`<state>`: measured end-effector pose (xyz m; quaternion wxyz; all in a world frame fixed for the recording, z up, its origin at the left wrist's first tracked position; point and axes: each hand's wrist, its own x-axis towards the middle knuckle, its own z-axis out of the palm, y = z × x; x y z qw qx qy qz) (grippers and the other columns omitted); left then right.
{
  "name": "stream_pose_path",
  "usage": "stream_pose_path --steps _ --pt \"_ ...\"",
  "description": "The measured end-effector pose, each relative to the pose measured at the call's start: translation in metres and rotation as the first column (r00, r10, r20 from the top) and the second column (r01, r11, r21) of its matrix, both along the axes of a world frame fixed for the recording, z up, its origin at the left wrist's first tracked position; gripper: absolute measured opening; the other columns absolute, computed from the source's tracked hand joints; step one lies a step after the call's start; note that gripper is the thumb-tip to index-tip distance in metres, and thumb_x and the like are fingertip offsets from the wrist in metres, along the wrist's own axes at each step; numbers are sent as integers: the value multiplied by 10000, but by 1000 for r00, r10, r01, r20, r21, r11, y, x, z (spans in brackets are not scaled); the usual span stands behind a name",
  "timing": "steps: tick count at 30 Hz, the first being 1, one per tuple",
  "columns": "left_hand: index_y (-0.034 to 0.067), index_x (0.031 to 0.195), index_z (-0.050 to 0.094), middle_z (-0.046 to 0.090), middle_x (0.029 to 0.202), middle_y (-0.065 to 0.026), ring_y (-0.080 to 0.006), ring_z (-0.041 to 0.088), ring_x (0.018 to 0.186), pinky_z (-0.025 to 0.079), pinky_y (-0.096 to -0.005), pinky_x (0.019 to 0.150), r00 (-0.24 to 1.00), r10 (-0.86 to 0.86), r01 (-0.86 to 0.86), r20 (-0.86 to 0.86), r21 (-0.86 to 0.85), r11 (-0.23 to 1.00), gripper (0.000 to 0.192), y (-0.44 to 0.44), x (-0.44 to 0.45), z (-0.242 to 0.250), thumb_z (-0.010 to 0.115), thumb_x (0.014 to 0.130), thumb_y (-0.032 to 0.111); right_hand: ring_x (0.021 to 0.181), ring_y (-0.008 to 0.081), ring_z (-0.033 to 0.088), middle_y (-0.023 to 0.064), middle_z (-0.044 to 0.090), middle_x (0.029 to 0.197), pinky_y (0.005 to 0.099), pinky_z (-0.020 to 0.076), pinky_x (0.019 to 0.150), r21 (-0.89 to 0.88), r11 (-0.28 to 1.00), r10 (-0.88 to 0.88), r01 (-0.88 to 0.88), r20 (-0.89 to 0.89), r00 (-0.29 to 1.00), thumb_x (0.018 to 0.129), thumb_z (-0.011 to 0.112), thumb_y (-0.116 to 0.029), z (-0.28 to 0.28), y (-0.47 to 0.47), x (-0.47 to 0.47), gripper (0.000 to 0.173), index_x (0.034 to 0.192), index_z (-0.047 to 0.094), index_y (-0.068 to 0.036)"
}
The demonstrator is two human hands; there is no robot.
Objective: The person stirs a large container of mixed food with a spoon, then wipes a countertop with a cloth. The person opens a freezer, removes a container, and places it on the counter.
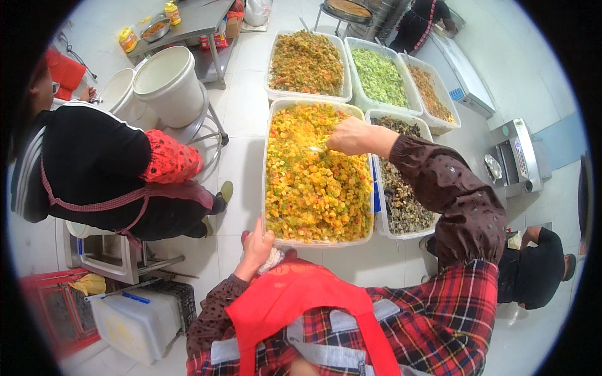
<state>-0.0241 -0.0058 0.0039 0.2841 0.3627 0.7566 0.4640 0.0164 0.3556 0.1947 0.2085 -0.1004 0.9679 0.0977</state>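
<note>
A translucent plastic tub (320,243) stands before me, filled with a yellow diced filling (320,188) with green and red bits. My right hand (352,136) reaches over its right half, fingers closed around a metal utensil (316,149), probably a spoon, whose lower end is in the filling. At the tub's near left corner, my left hand (258,246) rests against the rim, with a crumpled white cloth (272,259) at its palm. Whether the left hand grips the rim or the cloth is unclear. To the right stands a tub of dark chopped filling (404,197), partly hidden by my right sleeve.
Beyond are tubs of brown filling (308,61), green chopped vegetables (378,75) and orange-brown filling (429,91). A co-worker (94,160) stands left, near white buckets (167,89). Other people are at the right and far right. Stacked tubs (136,324) sit lower left.
</note>
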Motion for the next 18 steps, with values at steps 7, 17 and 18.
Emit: stream_pose_path --steps 7,17,18 --pt "32 1335 380 619 921 -268 -449 598 829 462 -490 716 1000 -2 2 -14 -10 1000 571 0 -1 0 427 881 374 688 291 642 120 627 692 430 480 573 19 988 -152 155 -105 983 810 548 -136 -1 15 8 109 758 626 -81" --pt "61 1318 381 621 837 -246 -448 601 776 462 -503 675 996 -6 8 -87 22 1000 552 1 -2 -5 400 887 406 692 312 656 149 635 697 410 505 558 -18 975 -219 220 -200 955 777 551 -99 -5 14 29 103 763 637 -44" --pt "61 1321 380 620 821 -244 -447 602 766 463 -503 670 996 -8 12 -89 35 999 552 2 -2 -6 405 886 400 703 296 659 136 639 697 417 508 570 70 960 -248 271 -231 941 796 544 -114 -7 17 30 117 772 637 -46"
